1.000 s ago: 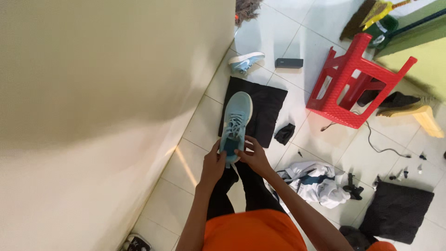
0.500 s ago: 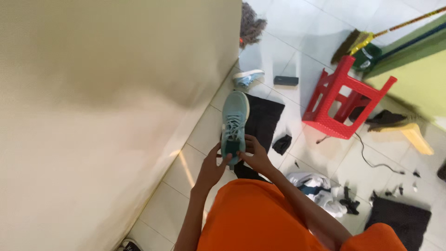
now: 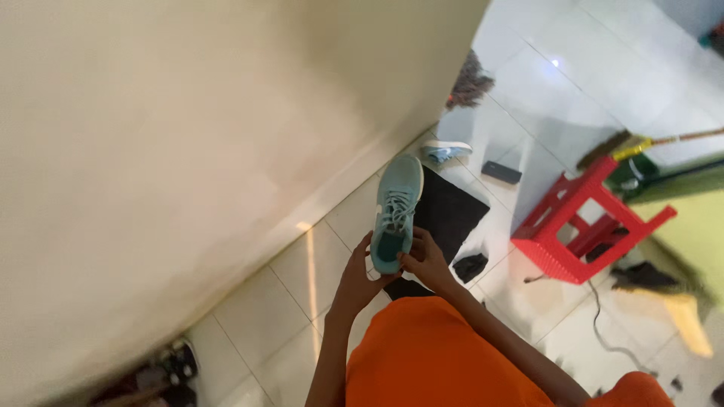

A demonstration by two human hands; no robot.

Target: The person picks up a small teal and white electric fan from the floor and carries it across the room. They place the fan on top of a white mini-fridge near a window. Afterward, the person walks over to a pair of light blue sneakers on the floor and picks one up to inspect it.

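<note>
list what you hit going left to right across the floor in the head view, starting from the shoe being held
teal shoe held by left hand and right hand → black mat → black box → red stool → broom

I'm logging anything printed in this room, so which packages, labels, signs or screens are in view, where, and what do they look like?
Small dark box: on the white tiled floor past the black mat, flat, oblong, blackish; too blurred to tell package from device.
No labels, signs or screens show.
</note>
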